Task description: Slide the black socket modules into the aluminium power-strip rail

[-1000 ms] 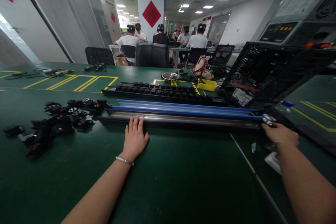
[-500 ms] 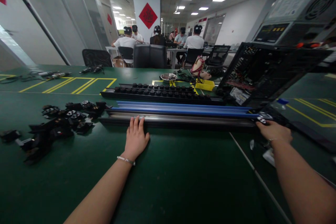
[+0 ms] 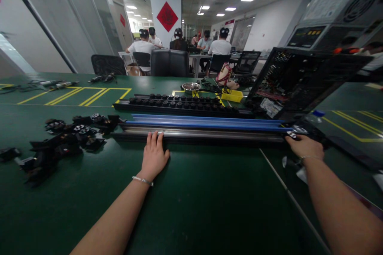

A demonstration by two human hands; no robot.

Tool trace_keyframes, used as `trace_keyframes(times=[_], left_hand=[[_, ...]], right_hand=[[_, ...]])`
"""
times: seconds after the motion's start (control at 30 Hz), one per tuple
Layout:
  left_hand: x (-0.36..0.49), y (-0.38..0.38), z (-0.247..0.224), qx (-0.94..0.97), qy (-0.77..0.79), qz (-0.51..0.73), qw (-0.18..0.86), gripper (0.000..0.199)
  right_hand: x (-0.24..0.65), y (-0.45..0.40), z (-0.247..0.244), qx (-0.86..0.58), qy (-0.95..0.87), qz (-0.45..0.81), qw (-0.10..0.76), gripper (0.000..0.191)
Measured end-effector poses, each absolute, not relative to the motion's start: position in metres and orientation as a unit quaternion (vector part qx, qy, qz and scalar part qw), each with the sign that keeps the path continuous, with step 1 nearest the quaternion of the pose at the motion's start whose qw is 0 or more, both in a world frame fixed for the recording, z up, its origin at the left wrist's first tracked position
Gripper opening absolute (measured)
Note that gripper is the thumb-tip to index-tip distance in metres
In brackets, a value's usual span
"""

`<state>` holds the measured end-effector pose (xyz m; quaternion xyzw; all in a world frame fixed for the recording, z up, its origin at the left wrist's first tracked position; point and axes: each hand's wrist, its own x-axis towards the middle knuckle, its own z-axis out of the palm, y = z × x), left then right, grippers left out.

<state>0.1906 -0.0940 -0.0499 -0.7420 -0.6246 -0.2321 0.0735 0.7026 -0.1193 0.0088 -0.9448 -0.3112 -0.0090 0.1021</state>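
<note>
L hand point(image 3: 154, 157) is wide, palm down, fingertips on the near edge of the dark rail point(image 3: 221, 140), nr its L end. R hand point(image 3: 306, 148) is narrow at the R end, fingers at a small b/w part point(image 3: 291, 134); can't tell if it's gripped or just touched. So contact's at 2 spots, rail prob. steadied. Rail lies flat on the surface point(image 3: 209, 199), w/ the blue rail point(image 3: 209, 121) just behind. Loose blk parts point(image 3: 68, 139) sit off the L end; PC case point(image 3: 302, 83) stands beyond the R hand.
</note>
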Motion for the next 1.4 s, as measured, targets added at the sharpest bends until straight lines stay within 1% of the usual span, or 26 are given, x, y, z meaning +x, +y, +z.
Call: trace_keyframes(times=[0.5, 0.7, 1.0, 1.27, 1.4], left_hand=[[0.191, -0.094, -0.052, -0.741, -0.623, -0.236, 0.084, 0.063], [0.191, -0.094, -0.052, -0.738, -0.626, -0.236, 0.085, 0.063], [0.194, -0.097, -0.048, -0.734, -0.633, -0.232, 0.081, 0.063], [0.194, -0.097, -0.050, -0.732, -0.634, -0.233, 0.086, 0.063], [0.194, -0.097, -0.051, -0.735, -0.632, -0.231, 0.090, 0.063]], right_hand=[[0.700, -0.117, 0.006, -0.941, -0.313, 0.002, 0.127, 0.064], [0.691, -0.114, 0.010, -0.945, -0.309, 0.001, 0.104, 0.059], [0.682, -0.115, 0.013, -0.944, -0.316, 0.010, 0.094, 0.061], [0.690, -0.113, 0.006, -0.937, -0.329, -0.014, 0.114, 0.059], [0.686, -0.111, 0.006, -0.939, -0.325, -0.004, 0.110, 0.060]])
